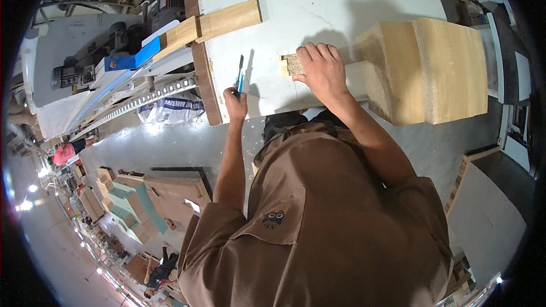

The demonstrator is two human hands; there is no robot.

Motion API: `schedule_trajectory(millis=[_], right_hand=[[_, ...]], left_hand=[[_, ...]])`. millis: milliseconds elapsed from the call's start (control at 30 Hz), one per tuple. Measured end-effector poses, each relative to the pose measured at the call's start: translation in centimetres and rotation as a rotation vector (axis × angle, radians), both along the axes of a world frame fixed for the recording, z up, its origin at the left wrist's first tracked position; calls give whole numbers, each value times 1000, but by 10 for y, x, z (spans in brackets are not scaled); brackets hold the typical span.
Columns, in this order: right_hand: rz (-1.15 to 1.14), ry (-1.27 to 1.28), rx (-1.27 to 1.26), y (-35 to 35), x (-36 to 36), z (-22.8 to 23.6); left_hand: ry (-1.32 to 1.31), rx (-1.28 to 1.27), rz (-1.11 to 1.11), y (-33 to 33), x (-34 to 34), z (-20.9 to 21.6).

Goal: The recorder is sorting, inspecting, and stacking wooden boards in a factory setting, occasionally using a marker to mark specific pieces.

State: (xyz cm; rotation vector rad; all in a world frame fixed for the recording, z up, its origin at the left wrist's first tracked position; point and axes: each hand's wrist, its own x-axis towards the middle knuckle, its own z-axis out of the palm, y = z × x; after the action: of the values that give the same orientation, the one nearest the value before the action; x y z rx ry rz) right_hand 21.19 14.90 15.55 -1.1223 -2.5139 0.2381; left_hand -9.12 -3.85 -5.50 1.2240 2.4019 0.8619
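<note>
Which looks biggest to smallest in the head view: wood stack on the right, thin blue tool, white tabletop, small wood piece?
1. White tabletop
2. Wood stack
3. Small wood piece and thin blue tool: both partly covered, so I can't rank them.

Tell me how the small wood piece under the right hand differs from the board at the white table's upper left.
The small wood piece is held by the right hand; the board lies untouched. The piece's visible face is brown-streaked; the board's is paler and plainer. The piece's free end is stepped; the board's right end is straight. Both look wooden.
</note>
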Motion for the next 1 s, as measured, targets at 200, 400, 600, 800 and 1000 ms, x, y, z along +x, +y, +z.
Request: schedule_trajectory(millis=[200,400,600,800,1000], right_hand=[[23,49,-31,2,-3,-4],[-34,-45,-25,1,1,-13],[17,-5,8,-1,2,3],[-15,-22,71,3,4,-14],[17,50,75,3,-8,-13]], left_hand=[[-816,182,161,17,90,134],[-296,14,-119,25,155,218],[17,60,-409,22,182,245],[43,-25,-333,24,189,234],[188,-54,-335,30,184,237]])
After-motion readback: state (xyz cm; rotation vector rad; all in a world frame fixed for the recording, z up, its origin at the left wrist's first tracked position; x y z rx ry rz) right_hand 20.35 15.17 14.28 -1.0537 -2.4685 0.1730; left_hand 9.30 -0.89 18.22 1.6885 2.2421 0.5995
